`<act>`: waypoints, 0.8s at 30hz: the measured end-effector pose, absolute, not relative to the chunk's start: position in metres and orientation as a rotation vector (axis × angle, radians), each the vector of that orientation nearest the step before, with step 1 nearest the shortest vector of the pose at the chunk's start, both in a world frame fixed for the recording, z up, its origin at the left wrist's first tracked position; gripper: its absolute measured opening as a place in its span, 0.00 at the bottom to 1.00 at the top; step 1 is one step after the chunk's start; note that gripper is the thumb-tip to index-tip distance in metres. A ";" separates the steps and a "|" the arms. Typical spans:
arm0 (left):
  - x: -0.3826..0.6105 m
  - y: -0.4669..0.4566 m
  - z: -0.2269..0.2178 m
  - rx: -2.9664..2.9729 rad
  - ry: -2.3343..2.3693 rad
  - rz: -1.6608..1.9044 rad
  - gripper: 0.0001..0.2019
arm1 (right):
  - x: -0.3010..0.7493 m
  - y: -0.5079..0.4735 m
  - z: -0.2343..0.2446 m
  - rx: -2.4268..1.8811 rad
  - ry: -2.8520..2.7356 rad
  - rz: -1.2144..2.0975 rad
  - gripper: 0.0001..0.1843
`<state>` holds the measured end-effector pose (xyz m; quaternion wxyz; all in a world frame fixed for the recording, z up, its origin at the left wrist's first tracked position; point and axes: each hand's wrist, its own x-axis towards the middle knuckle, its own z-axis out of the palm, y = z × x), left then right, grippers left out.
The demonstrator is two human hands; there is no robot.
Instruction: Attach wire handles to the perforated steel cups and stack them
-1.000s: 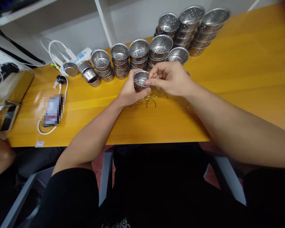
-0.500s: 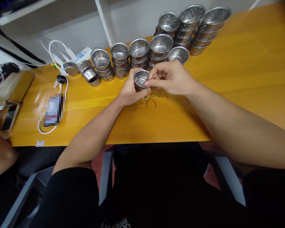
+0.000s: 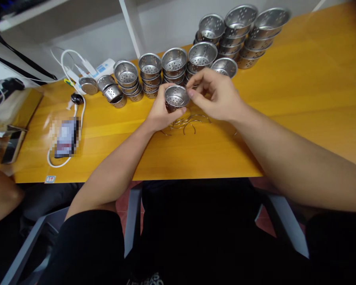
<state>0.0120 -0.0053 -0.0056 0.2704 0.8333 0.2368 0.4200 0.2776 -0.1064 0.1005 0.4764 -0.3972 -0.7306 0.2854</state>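
My left hand (image 3: pixel 161 113) is wrapped round a small perforated metal strainer basket (image 3: pixel 177 97), its open top facing up toward me. The thumb lies along the near side. My right hand (image 3: pixel 216 95) is closed in a pinch at the right edge of the basket's rim. Whatever sits between those fingertips is too small to make out. Below both hands, several thin curved wires (image 3: pixel 190 128) lie loose on the yellow table (image 3: pixel 195 158).
Stacks of similar strainer baskets (image 3: pixel 150 75) line the table's back, with taller stacks (image 3: pixel 240 33) at the right. A power strip (image 3: pixel 103 68), a white cable and a blurred-out device (image 3: pixel 65 138) are at the left. Another person's arm (image 3: pixel 2 196) shows at the left edge.
My right fingers have drawn back slightly from inside the basket to its right rim. The basket has shifted a little to the left in my left hand.
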 end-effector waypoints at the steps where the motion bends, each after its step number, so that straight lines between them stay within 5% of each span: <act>1: 0.011 -0.003 -0.007 2.256 0.647 1.131 0.53 | 0.279 -0.106 0.100 -0.977 -1.807 0.640 0.28; 10: 0.011 0.001 -0.012 2.292 0.606 1.171 0.55 | 0.286 -0.099 0.095 -0.886 -2.043 0.447 0.08; 24: 0.014 -0.016 -0.002 2.267 0.568 1.112 0.56 | 0.283 -0.110 0.102 -0.834 -2.076 0.469 0.17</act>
